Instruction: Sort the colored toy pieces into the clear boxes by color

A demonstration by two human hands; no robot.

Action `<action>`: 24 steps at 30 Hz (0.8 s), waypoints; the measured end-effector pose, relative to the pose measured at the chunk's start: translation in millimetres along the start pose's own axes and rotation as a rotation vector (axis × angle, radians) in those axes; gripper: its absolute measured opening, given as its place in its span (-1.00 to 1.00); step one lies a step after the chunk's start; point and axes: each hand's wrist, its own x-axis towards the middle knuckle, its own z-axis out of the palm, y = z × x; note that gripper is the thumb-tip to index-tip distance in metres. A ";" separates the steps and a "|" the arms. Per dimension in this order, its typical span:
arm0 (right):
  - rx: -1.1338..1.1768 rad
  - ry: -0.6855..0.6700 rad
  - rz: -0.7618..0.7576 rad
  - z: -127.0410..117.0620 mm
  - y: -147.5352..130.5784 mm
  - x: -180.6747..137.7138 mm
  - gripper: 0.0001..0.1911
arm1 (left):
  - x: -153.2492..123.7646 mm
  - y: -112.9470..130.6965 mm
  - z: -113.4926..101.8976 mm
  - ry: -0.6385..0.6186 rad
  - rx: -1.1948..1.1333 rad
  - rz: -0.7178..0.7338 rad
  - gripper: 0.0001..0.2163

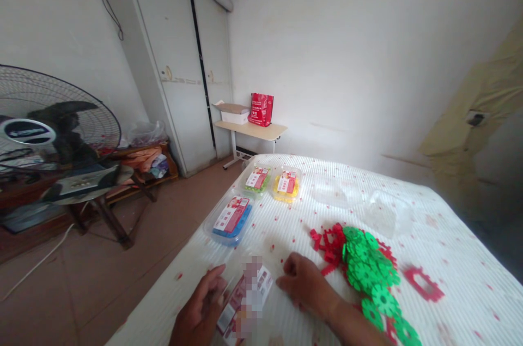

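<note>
My left hand (202, 305) and my right hand (304, 280) rest on a white bed (441, 259) on either side of a clear flat box with a red-and-white label (245, 297). The left hand's fingers curl against the box's left edge. The right hand is curled, knuckles up, touching its right edge. Just right of my right hand lies a heap of green (368, 269) and red (329, 245) flat plastic gear-shaped pieces. One red piece (423, 283) lies apart further right.
Three more labelled clear boxes lie further up the bed: blue (231, 220), green (256, 180), yellow (286, 185). Empty clear lids (382, 210) sit near the heap. A standing fan (49, 128) and cluttered low table are at left; a wardrobe (183, 73) and small desk (251, 129) behind.
</note>
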 end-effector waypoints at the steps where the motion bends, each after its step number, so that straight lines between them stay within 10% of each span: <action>1: 0.046 -0.016 0.019 -0.7 -0.2 0.6 -0.85 | 0.2 -0.3 0.8 0.000 -0.043 -0.009 -0.58; 9: 0.189 -0.045 0.003 -6.1 -2.9 0.0 -0.82 | 12.3 5.0 -0.4 -0.097 -0.369 -0.088 -0.48; 17: -0.322 0.155 -0.192 -7.6 -0.1 1.8 -0.78 | 11.6 20.6 -2.6 -0.186 -0.479 -0.167 -0.50; 24: 0.165 -0.005 -0.087 -21.1 -11.4 2.9 -0.85 | 3.9 33.1 -10.0 -0.118 -0.354 -0.055 -0.48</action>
